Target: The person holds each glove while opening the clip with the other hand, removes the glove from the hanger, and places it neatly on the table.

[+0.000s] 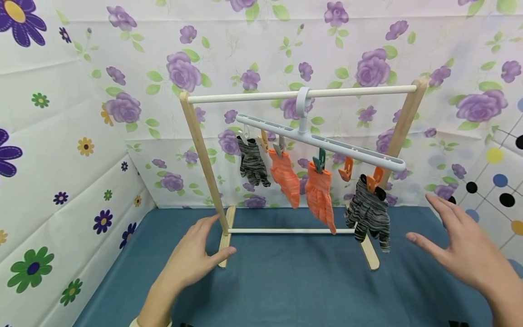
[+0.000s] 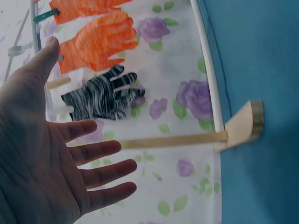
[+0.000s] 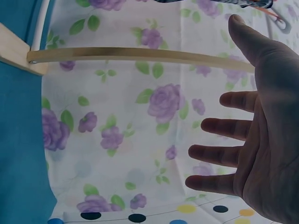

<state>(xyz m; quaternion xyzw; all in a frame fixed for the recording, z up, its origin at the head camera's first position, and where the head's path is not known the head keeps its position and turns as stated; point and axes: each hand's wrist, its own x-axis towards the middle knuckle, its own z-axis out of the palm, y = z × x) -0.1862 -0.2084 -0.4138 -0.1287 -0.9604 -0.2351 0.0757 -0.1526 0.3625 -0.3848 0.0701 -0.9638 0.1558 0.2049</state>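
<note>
From the white top bar of a wooden rack hangs a light grey clip hanger (image 1: pixel 347 147), its right end lower and nearer. Clothespins on it hold two orange gloves (image 1: pixel 283 175) in the middle and a black-and-grey striped glove at each end, the far one (image 1: pixel 252 161) left and the near one (image 1: pixel 369 211) right. An orange clothespin (image 1: pixel 346 169) and a tan one (image 1: pixel 263 140) hold nothing. My left hand (image 1: pixel 192 252) is held out near the rack's left leg, fingers extended, palm bare. On the right, my right hand (image 1: pixel 466 240) is likewise spread, apart from the near striped glove.
The wooden rack (image 1: pixel 203 159) stands on a blue tabletop (image 1: pixel 282 286), its flat feet (image 1: pixel 369 252) pointing forward. A white lower bar (image 1: pixel 286 230) joins its legs. Flower-printed sheets (image 1: pixel 261 50) form the walls behind and at the left; a dotted one (image 1: pixel 496 181) is at the right.
</note>
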